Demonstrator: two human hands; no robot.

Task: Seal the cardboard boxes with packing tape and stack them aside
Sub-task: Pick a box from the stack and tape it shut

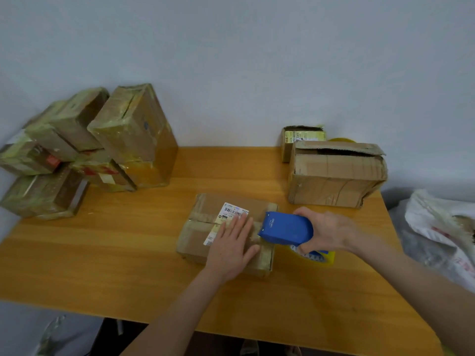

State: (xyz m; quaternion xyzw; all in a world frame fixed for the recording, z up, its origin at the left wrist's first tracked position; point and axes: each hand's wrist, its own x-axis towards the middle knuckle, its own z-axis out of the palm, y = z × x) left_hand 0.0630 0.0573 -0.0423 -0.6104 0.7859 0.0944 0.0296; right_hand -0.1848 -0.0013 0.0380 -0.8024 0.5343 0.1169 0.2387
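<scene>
On the wooden table [102, 265], a small cardboard box [205, 227] lies flat. The left hand [231, 245] presses it with straight fingers, likely to steady it. The right hand [326, 229] curls round a blue tape dispenser [285, 228] at the box's right edge (seemingly laying tape). Sealed boxes [128, 134] are stacked behind-left of this box. A larger unsealed box [334, 176] behind-right may crowd the dispenser.

A flat brown cardboard box [203, 227] bearing a white shipping label [232, 213] is laid mid-way along a wooden table [102, 253]. A blue tape dispenser [285, 228] is set against its right end. An untaped crumpled box [334, 176] is placed rear right; taped boxes [90, 150] are stacked rear left
</scene>
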